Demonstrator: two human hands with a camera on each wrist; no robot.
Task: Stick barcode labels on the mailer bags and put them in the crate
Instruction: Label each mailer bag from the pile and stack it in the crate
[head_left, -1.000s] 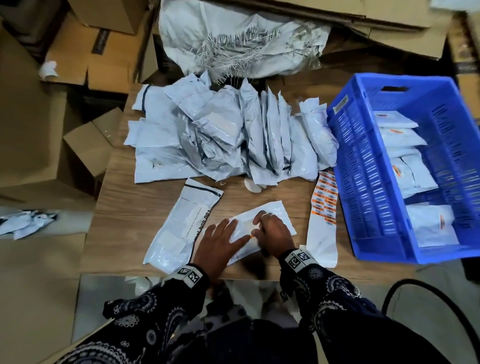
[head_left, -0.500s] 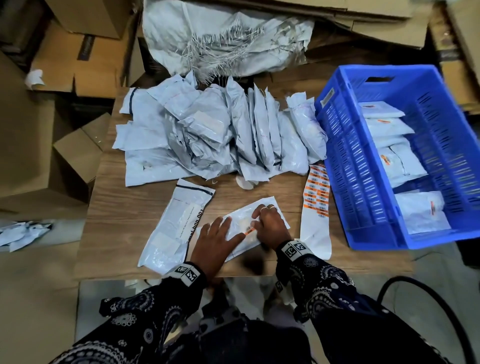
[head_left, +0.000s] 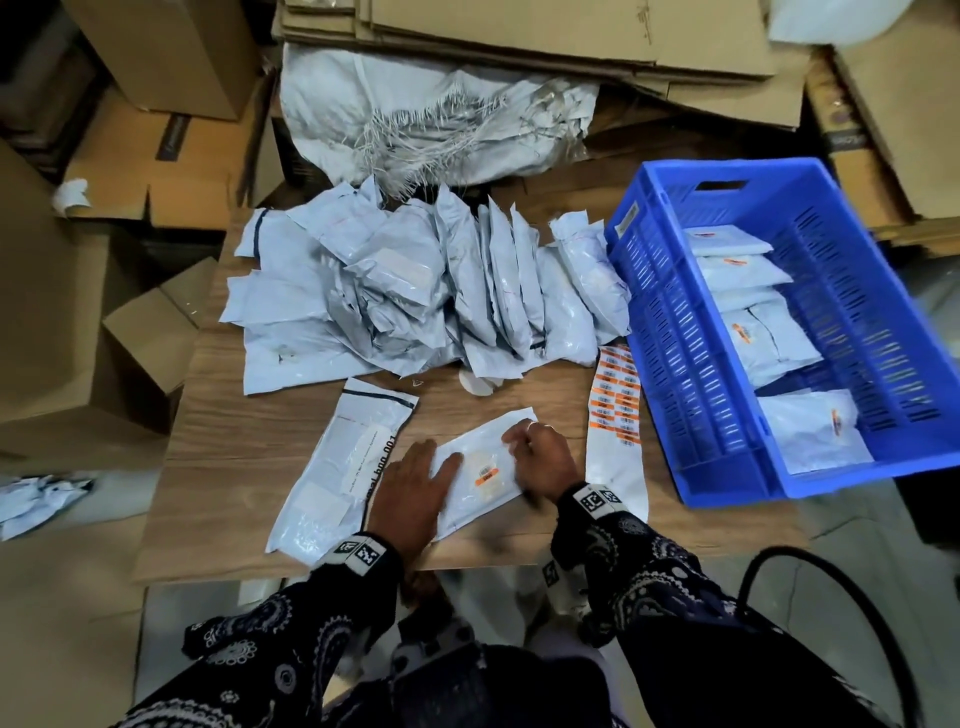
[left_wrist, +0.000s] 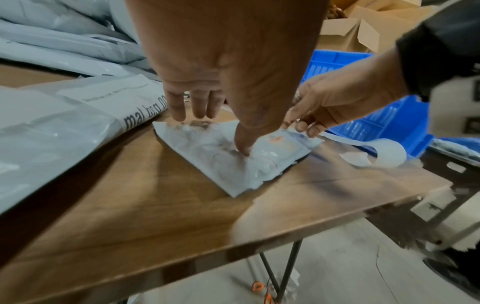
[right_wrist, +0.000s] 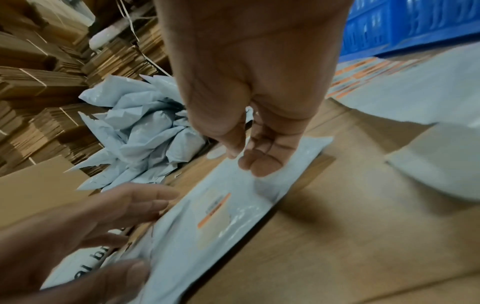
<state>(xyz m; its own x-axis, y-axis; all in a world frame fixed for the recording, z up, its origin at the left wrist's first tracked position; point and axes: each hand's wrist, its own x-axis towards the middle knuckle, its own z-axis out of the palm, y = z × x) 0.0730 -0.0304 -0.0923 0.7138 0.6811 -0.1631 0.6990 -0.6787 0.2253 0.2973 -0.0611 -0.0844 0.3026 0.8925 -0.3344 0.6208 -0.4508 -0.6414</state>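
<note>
Small grey plastic mailer bag (head_left: 483, 470) lies on wooden table (head_left: 234, 457), orange barcode label (head_left: 487, 472) stuck on. Left hand (head_left: 413, 488) flat, fingers straight, pressing bag. Right hand (head_left: 543, 457) fingers curled at bag's edge, holding nothing. Blue plastic crate (head_left: 670, 332) right.

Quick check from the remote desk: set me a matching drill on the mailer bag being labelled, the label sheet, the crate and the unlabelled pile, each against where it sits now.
Things:
1. mailer bag
2. label sheet
3. blue crate
4. pile of bags

Places:
A. far side of the table
B. under both hands, an orange label on it
C. table's right end, labelled bags inside
D. flat between crate and near bag

Pairs: 1-B, 2-D, 3-C, 4-A
</note>
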